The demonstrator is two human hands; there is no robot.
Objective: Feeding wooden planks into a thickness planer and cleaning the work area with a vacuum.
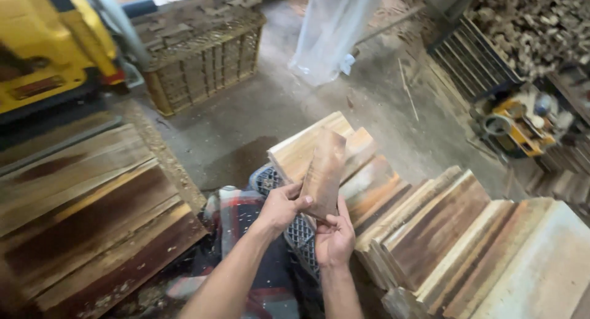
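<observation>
I hold a short brown wooden board (324, 171) upright in both hands, above my lap. My left hand (279, 207) grips its lower left edge, thumb across the face. My right hand (335, 236) cups the bottom end from below. Behind the board, pale and reddish planks (362, 165) lie stacked on edge. Under my hands sits a grey mesh crate (299, 234), next to a plaid cloth (236, 211).
Rows of planks (467, 245) run to the right. Dark wide boards (86, 214) lie on the left, by a yellow machine (43, 48). A crate of wood scraps (203, 61), a hanging plastic bag (332, 30), a yellow tool (516, 125) and a pile of offcuts (534, 24) stand farther back.
</observation>
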